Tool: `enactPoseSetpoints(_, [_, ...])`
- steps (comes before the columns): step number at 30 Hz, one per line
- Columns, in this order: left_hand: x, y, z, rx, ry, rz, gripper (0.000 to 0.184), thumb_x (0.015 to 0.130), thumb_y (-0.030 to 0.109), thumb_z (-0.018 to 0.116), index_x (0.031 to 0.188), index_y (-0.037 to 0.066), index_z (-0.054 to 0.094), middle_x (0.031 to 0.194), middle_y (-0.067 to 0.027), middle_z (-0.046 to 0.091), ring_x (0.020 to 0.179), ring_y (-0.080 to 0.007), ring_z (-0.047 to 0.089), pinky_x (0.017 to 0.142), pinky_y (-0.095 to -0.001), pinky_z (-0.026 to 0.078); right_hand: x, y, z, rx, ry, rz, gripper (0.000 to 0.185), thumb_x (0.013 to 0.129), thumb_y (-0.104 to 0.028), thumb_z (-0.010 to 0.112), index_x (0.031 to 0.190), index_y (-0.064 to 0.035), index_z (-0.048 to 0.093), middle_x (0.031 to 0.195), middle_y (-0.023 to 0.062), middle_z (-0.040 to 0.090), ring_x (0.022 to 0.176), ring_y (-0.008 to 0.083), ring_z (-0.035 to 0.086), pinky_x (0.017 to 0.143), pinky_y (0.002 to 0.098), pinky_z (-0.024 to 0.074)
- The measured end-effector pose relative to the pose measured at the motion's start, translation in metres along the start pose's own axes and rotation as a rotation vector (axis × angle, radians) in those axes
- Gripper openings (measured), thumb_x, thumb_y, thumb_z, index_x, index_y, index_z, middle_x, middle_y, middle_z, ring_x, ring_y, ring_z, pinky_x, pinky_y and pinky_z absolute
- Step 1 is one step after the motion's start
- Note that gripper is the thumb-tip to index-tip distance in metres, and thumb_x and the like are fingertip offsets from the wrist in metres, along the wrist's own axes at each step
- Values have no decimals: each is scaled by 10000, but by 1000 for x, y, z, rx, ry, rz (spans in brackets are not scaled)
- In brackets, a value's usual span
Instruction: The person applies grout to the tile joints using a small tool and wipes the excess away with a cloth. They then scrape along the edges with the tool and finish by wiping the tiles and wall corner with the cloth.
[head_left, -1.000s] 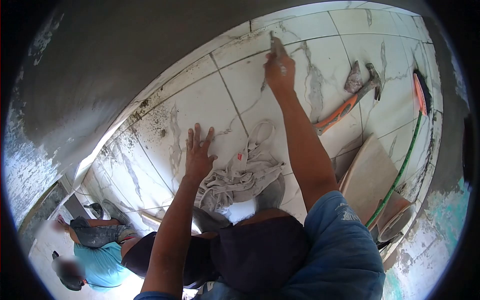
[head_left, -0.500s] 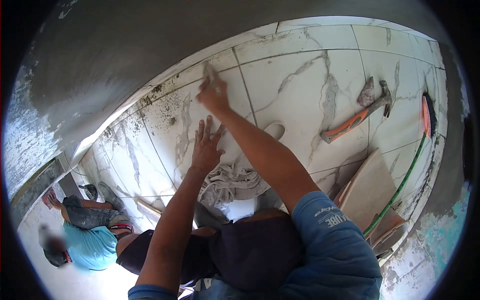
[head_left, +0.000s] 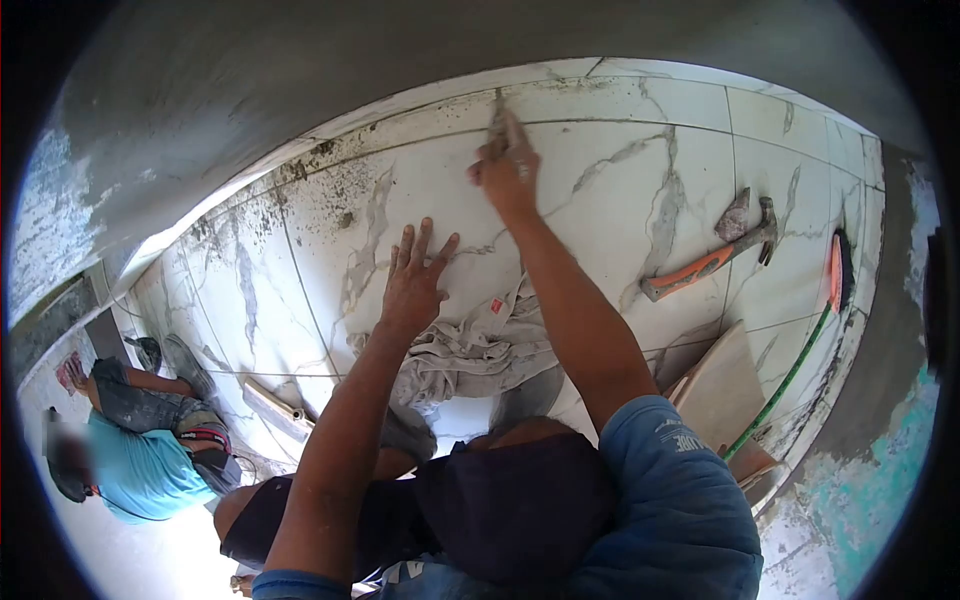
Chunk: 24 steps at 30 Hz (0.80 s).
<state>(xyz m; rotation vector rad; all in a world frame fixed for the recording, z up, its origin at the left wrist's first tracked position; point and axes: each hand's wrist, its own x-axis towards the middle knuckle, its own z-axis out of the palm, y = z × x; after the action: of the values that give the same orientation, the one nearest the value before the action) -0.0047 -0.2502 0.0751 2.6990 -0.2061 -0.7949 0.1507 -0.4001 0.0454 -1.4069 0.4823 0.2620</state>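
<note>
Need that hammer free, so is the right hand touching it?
Apart: the head view plainly shows a stretch of tile between the right hand and the hammer.

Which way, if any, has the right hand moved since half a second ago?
Yes, to the right: judged against the orange-handled hammer, which lies still, the right hand is now nearer to it across the view.
</note>
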Motion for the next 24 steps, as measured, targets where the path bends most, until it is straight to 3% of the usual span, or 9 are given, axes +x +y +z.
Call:
enactPoseSetpoints(4, [-2, -3, 5, -5, 27, 13, 945, 722, 131, 795, 1508, 308, 300, 1610, -128, 76, 1468, -394, 118, 1147, -567, 249, 8, -9, -26, -205, -41, -84, 466, 976, -46, 407, 1441, -21, 385, 735, 90, 578, 487, 124, 571, 449, 263, 494])
enactPoseSetpoints(7, [-2, -2, 2, -7, 26, 13, 940, 724, 132, 793, 1507, 306, 302, 1610, -128, 77, 1468, -392, 121, 1147, -566, 249, -6, -26, -29, -280, -73, 39, 456, 974, -59, 397, 1426, -11, 415, 736, 94, 587, 485, 127, 573, 449, 271, 493])
enactPoseSetpoints(9, [-1, -3, 3, -5, 32, 14, 941, 724, 134, 794, 1508, 305, 300, 1609, -130, 77, 1467, -392, 122, 1146, -566, 249, -19, -18, -33, -276, -94, 27, 452, 965, -41, 390, 1410, 34, 419, 638, 48, 541, 467, 119, 517, 440, 273, 450])
enactPoseSetpoints(20, [-1, -4, 4, -26, 37, 17, 957, 690, 106, 806, 1498, 303, 332, 1608, -131, 93, 1459, -414, 134, 1142, -584, 247, -3, -10, -23, -295, -84, -20, 448, 1001, -94, 406, 1445, -27, 400, 730, 86, 571, 519, 131, 573, 453, 283, 481])
enactPoseSetpoints(22, [-1, -4, 5, 22, 16, 14, 927, 731, 131, 784, 1507, 300, 305, 1607, -133, 80, 1470, -390, 112, 1151, -560, 246, 3, -7, -19, -325, -78, -1, 444, 1009, -101, 407, 1447, -29, 397, 728, 82, 568, 518, 127, 567, 454, 281, 482])
enactPoseSetpoints(24, [-5, -4, 8, 19, 20, 20, 926, 730, 125, 783, 1506, 299, 308, 1607, -132, 81, 1469, -389, 115, 1150, -563, 246, 8, -2, -15, -398, -52, -109, 444, 1014, -92, 403, 1453, -30, 387, 723, 77, 560, 507, 122, 544, 444, 276, 467])
